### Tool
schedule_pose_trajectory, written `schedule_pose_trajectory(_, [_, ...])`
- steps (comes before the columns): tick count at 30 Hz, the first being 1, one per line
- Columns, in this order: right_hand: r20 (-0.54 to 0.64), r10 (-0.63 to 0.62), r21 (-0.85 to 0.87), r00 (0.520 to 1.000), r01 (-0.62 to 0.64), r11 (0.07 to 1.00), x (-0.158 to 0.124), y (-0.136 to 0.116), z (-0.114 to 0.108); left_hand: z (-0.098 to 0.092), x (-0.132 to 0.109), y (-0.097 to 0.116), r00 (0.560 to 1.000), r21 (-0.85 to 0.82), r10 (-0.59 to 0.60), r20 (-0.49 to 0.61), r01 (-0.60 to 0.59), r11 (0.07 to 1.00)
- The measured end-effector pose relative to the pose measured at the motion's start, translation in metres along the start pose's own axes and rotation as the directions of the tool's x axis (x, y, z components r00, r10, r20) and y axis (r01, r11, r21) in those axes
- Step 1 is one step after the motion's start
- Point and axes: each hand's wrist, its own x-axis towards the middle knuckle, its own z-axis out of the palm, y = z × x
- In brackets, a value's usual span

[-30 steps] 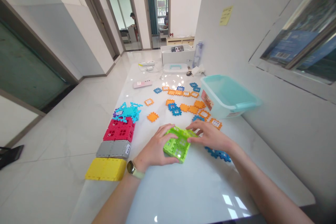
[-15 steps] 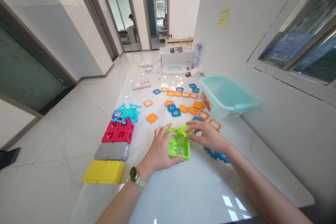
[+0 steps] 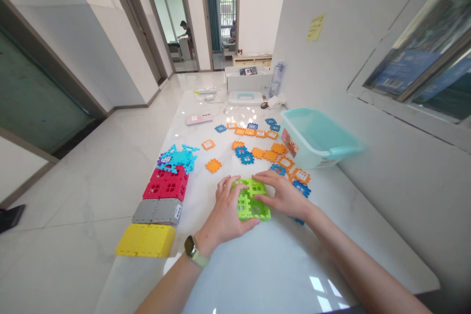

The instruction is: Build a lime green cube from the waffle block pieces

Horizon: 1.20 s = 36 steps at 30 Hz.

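Note:
A lime-green assembly of interlocking plastic window panels [image 3: 251, 202] stands on the white marble table [image 3: 224, 274] between my hands. My left hand [image 3: 226, 208] grips its left side, and my right hand [image 3: 281, 195] presses on its upper right, fingers spread over the panels. A watch [image 3: 193, 250] sits on my left wrist. Just beyond my right fingers lie loose blue and orange panels [image 3: 294, 176]. The assembly's inside is mostly hidden by the panels and my fingers.
Left of my hands stand yellow [image 3: 145, 240], grey [image 3: 157, 212] and red [image 3: 165, 185] block assemblies, with a cyan and purple pile [image 3: 177, 159] beyond. Loose orange and blue panels [image 3: 253, 144] lie ahead. A teal plastic tub [image 3: 316, 138] sits by the wall. Two people [image 3: 186, 34] are in far rooms.
The green assembly has turned on the table and now looks wider. My right hand has shifted left, uncovering a blue panel and covering most of another by my forearm.

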Motion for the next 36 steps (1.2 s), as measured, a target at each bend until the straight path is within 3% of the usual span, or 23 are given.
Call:
schedule_pose_trajectory(9, [0.102,0.053,-0.006,0.993,-0.053,0.999,0.000,0.000,-0.003,0.000,0.002,-0.004,1.000,-0.031,0.022,-0.014,-0.022,0.999])
schedule_pose_trajectory(16, [0.078,0.107,0.005,0.991,-0.108,0.994,0.000,-0.002,0.001,-0.001,0.001,-0.005,1.000,-0.012,0.009,0.017,-0.008,1.000])
schedule_pose_trajectory(21, [0.057,0.105,0.190,0.993,-0.114,0.975,0.002,0.012,0.006,-0.003,0.000,-0.015,0.999,-0.077,-0.012,0.053,0.017,0.997])
schedule_pose_trajectory(26, [0.072,0.194,0.477,0.978,-0.204,0.855,0.008,0.023,0.014,0.000,-0.003,-0.032,0.989,-0.191,-0.112,0.097,0.129,0.973])
schedule_pose_trajectory(31, [0.047,0.173,0.482,0.984,-0.174,0.858,0.010,0.024,0.016,0.002,-0.004,-0.033,0.978,-0.219,-0.179,0.108,0.199,0.955])
schedule_pose_trajectory(36, [0.035,0.213,0.460,0.976,-0.205,0.864,0.008,0.021,0.012,-0.002,-0.003,-0.030,0.989,-0.247,-0.127,0.081,0.144,0.958])
